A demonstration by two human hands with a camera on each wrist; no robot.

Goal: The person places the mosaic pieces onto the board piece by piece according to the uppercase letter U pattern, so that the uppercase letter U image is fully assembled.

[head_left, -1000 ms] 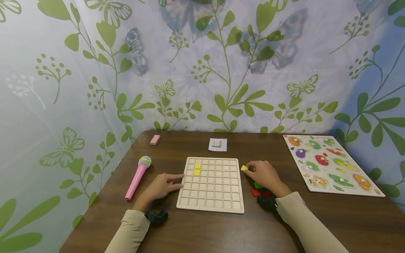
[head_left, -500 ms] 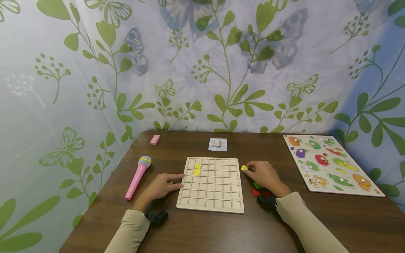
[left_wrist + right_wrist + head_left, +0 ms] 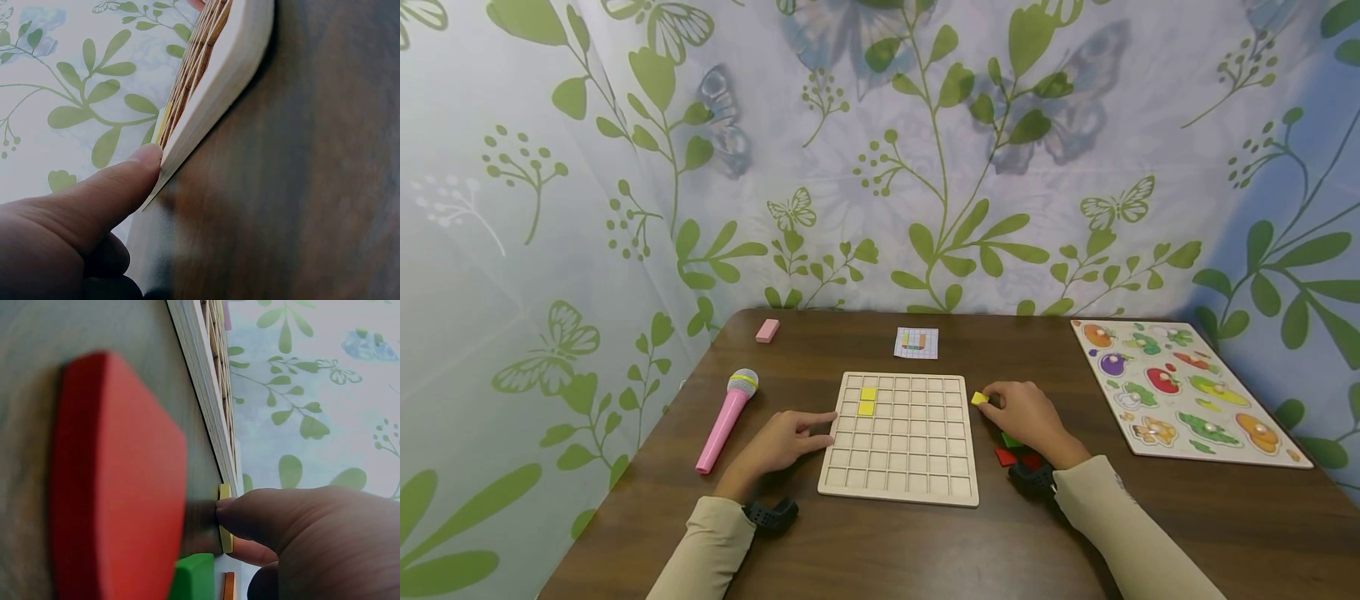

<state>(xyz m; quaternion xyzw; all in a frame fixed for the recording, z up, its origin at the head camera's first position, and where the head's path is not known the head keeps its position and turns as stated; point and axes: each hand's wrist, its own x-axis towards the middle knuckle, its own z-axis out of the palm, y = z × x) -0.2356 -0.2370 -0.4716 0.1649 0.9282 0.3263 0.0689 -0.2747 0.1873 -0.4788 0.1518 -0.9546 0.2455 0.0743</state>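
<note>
A pale wooden grid board point(image 3: 898, 497) lies on the table, with two yellow square tiles point(image 3: 867, 407) in neighbouring cells of one column near its upper left. My left hand point(image 3: 781, 442) touches the board's left edge with thumb and finger extended; the left wrist view shows the thumb point(image 3: 119, 187) against the rim. To the right of the board, my right hand point(image 3: 1026, 417) pinches another yellow square tile point(image 3: 979, 398) between thumb and fingers, close to the table. By that wrist lie red tiles point(image 3: 1005, 457) and a green tile point(image 3: 1011, 440), partly hidden. An orange piece point(image 3: 229, 586) shows in the right wrist view.
Behind the board lies a small card point(image 3: 917, 343) with a coloured grid pattern. A pink toy microphone point(image 3: 724, 429) and a pink block point(image 3: 767, 331) are at the left. A vegetable puzzle board point(image 3: 1187, 392) lies at the right. A patterned curtain point(image 3: 880, 167) hangs behind the table.
</note>
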